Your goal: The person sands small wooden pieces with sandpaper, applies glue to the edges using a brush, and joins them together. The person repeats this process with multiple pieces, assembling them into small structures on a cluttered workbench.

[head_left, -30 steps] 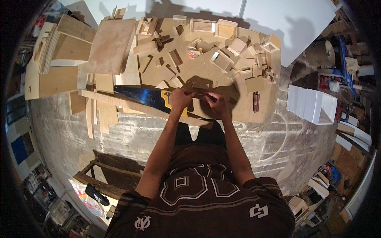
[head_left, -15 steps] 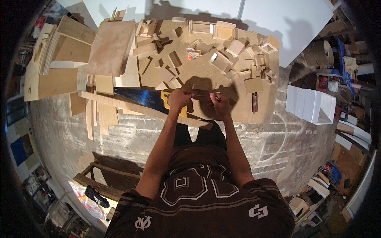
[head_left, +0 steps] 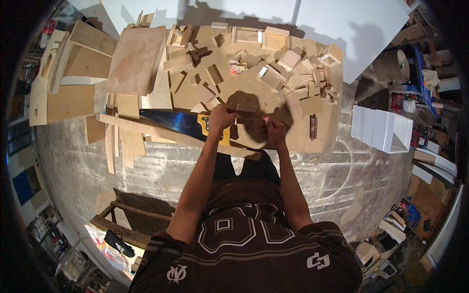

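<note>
Along the near side of the tabletop [head_left: 305, 140], the left hand [head_left: 222, 118] has its grip pinched around a small wooden piece [head_left: 245, 115], which juts toward three o'clock in deep shadow. Apart from it, at about four o'clock, the right hand [head_left: 275, 132] bunches thumb and fingers; whether that grip has anything, I cannot tell. Crowding the left wrist, a handsaw [head_left: 173, 123] points just past nine, its yellow handle [head_left: 225, 137] partly behind the wrist, with a long wooden strip [head_left: 146, 128] on its six-o'clock side. A dark reddish piece [head_left: 313, 128] lies at three from the right hand. Blocks and offcuts spread from ten to two. Among them, at twelve, a shallow box [head_left: 248, 34] sits beside a squarer box [head_left: 276, 39], contents too small to tell. Well off at three, a white box [head_left: 376, 128] turns its open end toward four.
</note>
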`<action>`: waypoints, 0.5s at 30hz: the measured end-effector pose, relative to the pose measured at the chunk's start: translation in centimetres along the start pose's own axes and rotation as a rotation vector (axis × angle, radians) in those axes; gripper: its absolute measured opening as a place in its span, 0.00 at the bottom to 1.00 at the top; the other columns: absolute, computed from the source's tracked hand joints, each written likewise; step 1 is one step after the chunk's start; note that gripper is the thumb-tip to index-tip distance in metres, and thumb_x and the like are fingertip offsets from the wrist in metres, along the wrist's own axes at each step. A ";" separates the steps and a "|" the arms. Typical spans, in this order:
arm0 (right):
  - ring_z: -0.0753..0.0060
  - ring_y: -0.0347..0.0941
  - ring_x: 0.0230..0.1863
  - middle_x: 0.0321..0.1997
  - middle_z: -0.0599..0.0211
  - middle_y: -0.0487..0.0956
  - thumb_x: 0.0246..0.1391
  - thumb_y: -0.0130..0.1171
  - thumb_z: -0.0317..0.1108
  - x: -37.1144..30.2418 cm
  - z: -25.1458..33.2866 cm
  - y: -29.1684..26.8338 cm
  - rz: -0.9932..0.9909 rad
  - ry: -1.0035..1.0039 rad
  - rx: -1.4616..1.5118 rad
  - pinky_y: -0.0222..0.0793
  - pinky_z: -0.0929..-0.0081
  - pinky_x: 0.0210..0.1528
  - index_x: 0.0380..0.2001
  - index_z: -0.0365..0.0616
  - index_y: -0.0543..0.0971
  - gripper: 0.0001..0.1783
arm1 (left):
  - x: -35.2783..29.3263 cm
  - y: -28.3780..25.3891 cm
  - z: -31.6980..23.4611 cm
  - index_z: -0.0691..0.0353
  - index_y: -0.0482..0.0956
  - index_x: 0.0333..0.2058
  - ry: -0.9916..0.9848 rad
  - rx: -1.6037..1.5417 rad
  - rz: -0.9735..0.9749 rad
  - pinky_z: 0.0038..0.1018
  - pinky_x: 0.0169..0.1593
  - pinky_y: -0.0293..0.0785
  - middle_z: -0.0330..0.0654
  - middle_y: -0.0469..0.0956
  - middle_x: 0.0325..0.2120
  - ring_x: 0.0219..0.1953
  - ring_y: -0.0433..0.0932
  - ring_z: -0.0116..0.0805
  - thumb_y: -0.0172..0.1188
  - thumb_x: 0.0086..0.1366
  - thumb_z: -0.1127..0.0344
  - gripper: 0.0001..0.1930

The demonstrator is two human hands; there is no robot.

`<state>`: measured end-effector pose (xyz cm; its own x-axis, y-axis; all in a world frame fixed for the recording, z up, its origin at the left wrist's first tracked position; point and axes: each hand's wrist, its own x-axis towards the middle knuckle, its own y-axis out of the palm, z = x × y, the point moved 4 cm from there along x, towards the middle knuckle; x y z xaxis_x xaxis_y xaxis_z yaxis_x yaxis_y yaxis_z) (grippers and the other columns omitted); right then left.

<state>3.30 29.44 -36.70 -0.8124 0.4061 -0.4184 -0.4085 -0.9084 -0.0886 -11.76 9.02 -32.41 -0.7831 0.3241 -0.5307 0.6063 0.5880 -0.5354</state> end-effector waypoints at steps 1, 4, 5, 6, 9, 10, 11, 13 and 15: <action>0.77 0.80 0.27 0.27 0.69 0.82 0.66 0.57 0.45 0.0 -0.2 0.1 0.002 0.019 0.016 0.78 0.72 0.30 0.36 0.38 0.84 0.19 | 0.2 0.2 0.3 0.53 0.89 0.38 0.005 0.016 -0.019 0.38 0.43 0.81 0.47 0.86 0.32 0.36 0.85 0.45 0.67 0.53 0.59 0.13; 0.76 0.80 0.27 0.27 0.69 0.82 0.65 0.59 0.46 0.0 -0.5 0.3 0.021 0.090 0.048 0.79 0.73 0.31 0.37 0.38 0.84 0.19 | 0.6 0.5 0.8 0.53 0.89 0.37 0.017 0.057 -0.069 0.37 0.43 0.81 0.47 0.86 0.31 0.36 0.85 0.45 0.68 0.53 0.58 0.13; 0.76 0.80 0.27 0.28 0.69 0.82 0.64 0.60 0.46 0.0 -0.4 0.3 0.031 0.086 0.035 0.79 0.73 0.31 0.38 0.38 0.84 0.19 | 0.7 0.5 0.7 0.53 0.89 0.37 0.021 0.065 -0.081 0.37 0.43 0.81 0.46 0.86 0.31 0.35 0.85 0.45 0.68 0.53 0.58 0.13; 0.76 0.80 0.27 0.28 0.68 0.82 0.64 0.60 0.47 0.0 -0.2 0.2 0.041 0.082 0.022 0.79 0.73 0.31 0.38 0.38 0.84 0.20 | 0.8 0.6 0.5 0.52 0.89 0.36 0.024 0.074 -0.093 0.37 0.43 0.81 0.46 0.86 0.31 0.35 0.85 0.45 0.68 0.53 0.58 0.12; 0.74 0.81 0.28 0.31 0.66 0.84 0.64 0.60 0.47 0.2 -0.3 0.1 0.083 0.071 0.015 0.80 0.73 0.31 0.42 0.39 0.83 0.20 | 0.9 0.8 0.0 0.53 0.89 0.35 0.024 0.069 -0.112 0.37 0.41 0.82 0.46 0.86 0.30 0.34 0.85 0.45 0.68 0.51 0.60 0.12; 0.73 0.82 0.29 0.33 0.65 0.84 0.64 0.60 0.47 0.2 -0.2 0.3 0.104 0.067 0.018 0.80 0.73 0.30 0.44 0.40 0.83 0.20 | 0.9 0.9 0.1 0.53 0.89 0.34 0.021 0.067 -0.139 0.37 0.41 0.82 0.47 0.86 0.30 0.34 0.85 0.45 0.68 0.50 0.61 0.11; 0.73 0.82 0.29 0.33 0.66 0.84 0.64 0.60 0.47 0.1 0.0 0.4 0.110 0.062 0.022 0.80 0.73 0.30 0.44 0.40 0.83 0.20 | 0.8 1.1 0.2 0.53 0.89 0.33 0.017 0.066 -0.167 0.36 0.41 0.82 0.47 0.85 0.30 0.33 0.85 0.45 0.68 0.50 0.62 0.11; 0.74 0.82 0.29 0.34 0.66 0.84 0.64 0.60 0.47 0.0 0.1 0.4 0.117 0.051 0.029 0.80 0.74 0.30 0.45 0.40 0.83 0.20 | 0.8 1.2 0.1 0.54 0.89 0.32 0.032 0.058 -0.192 0.37 0.40 0.82 0.47 0.85 0.29 0.33 0.85 0.45 0.67 0.49 0.63 0.10; 0.74 0.82 0.29 0.35 0.66 0.84 0.64 0.60 0.47 -0.1 0.1 0.3 0.091 0.043 0.004 0.79 0.75 0.29 0.46 0.40 0.83 0.20 | 0.8 1.3 -0.3 0.54 0.89 0.32 0.067 0.046 -0.187 0.37 0.40 0.82 0.48 0.85 0.28 0.32 0.85 0.45 0.67 0.48 0.65 0.10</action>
<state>3.21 29.09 -36.57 -0.8277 0.3168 -0.4633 -0.3350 -0.9411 -0.0451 -11.60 10.27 -33.33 -0.8891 0.2623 -0.3750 0.4540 0.6090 -0.6504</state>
